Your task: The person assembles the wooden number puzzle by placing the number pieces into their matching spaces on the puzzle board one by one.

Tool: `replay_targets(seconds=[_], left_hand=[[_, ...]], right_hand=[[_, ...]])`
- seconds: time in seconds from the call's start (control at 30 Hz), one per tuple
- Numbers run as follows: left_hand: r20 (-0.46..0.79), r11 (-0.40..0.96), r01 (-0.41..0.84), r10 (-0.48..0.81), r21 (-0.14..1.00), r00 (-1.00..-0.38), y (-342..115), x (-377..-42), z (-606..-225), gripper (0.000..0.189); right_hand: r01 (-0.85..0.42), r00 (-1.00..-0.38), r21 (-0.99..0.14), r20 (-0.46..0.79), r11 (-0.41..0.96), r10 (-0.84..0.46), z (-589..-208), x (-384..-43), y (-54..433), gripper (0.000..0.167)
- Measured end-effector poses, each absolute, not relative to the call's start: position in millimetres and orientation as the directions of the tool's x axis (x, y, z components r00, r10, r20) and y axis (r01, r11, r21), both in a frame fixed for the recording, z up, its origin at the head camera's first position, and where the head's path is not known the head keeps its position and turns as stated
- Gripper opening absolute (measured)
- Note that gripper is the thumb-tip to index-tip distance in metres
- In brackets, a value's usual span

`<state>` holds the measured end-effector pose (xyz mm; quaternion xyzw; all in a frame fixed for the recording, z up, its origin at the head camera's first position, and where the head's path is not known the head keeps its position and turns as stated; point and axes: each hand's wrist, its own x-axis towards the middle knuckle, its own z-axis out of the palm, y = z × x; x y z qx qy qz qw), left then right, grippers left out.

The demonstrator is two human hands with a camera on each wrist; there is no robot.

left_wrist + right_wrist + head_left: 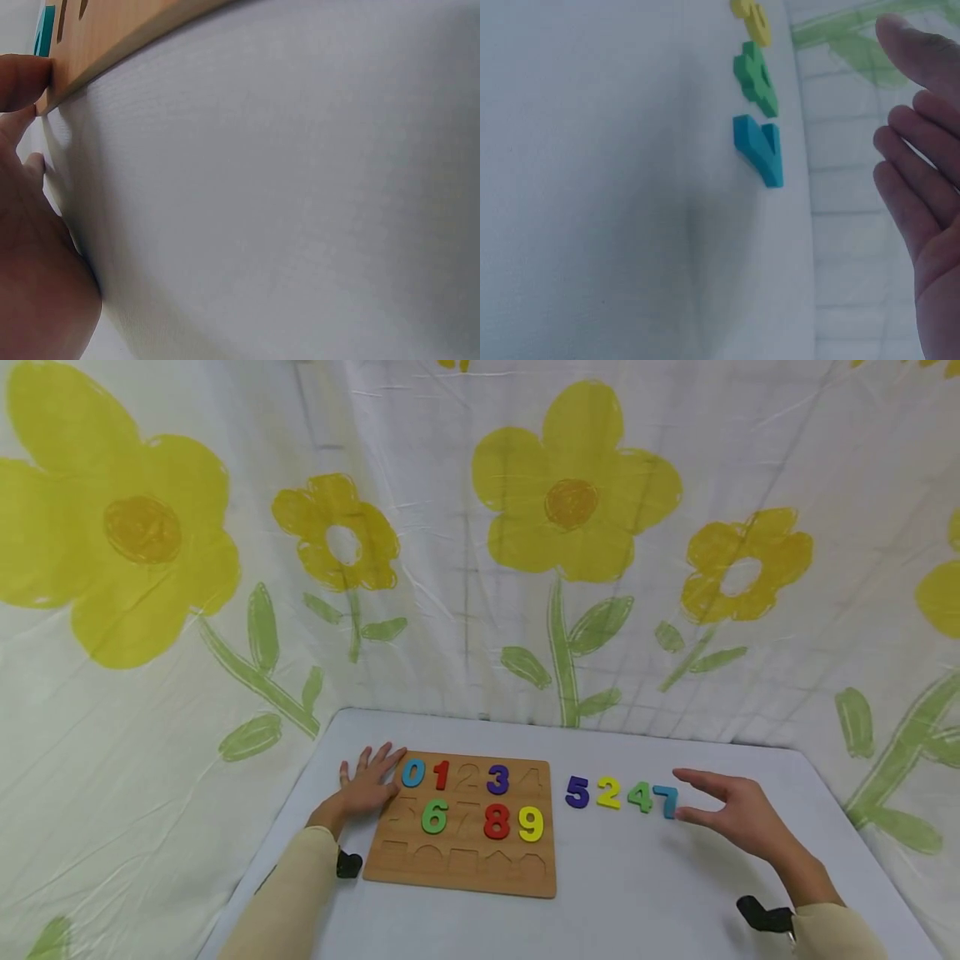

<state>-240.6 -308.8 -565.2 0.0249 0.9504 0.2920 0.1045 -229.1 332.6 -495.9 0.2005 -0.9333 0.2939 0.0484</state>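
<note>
Touching the wooden board (461, 882), head view: left hand (367, 787), fingers spread at the upper left corner.
Upper row, head view: blue 0 (406, 774), red 1 (442, 777), purple 3 (498, 780) on the wooden board.
Second row, head view: green 6 (427, 814), red 8 (497, 821), yellow 9 (538, 824).
Right of the board, head view: purple 5 (577, 792), yellow 2 (609, 795), green 4 (640, 797), blue 7 (667, 793), lined up on the white table (630, 893).
Beside the blue 7, head view: right hand (742, 814), thumb and forefinger spread apart.
Board edge, left wrist view: left hand's fingertips against it; pressure, cannot tell.
Blue 7, right wrist view: on the white table, apart from the right hand's extended fingers.
</note>
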Motion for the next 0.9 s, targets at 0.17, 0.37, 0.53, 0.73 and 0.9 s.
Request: replay_targets(seconds=[0.17, 0.37, 0.53, 0.73, 0.9], left_hand=[[-0.182, 0.833, -0.015, 0.104, 0.553, -0.978, -311, -244, -570, 0.078], [-0.165, 0.827, -0.002, 0.11, 0.562, -0.98, -313, -243, -571, 0.076], [-0.18, 0.823, -0.018, 0.103, 0.568, -0.978, -309, -236, -559, 0.075], [-0.164, 0.815, -0.007, 0.109, 0.58, -0.98, -305, -232, -551, 0.074], [-0.173, 0.817, -0.008, 0.113, 0.576, -0.978, -305, -233, -552, 0.074]], right_hand=[[-0.347, -0.936, -0.545, 0.143, 0.763, -0.323, -505, -233, 338, 0.064], [-0.342, -0.936, -0.557, 0.135, 0.757, -0.324, -520, -241, 342, 0.065], [-0.315, -0.944, -0.551, 0.1, 0.773, -0.314, -532, -249, 341, 0.066], [-0.293, -0.949, -0.56, 0.073, 0.775, -0.305, -542, -254, 341, 0.069], [-0.286, -0.95, -0.559, 0.058, 0.779, -0.307, -544, -253, 338, 0.07]])
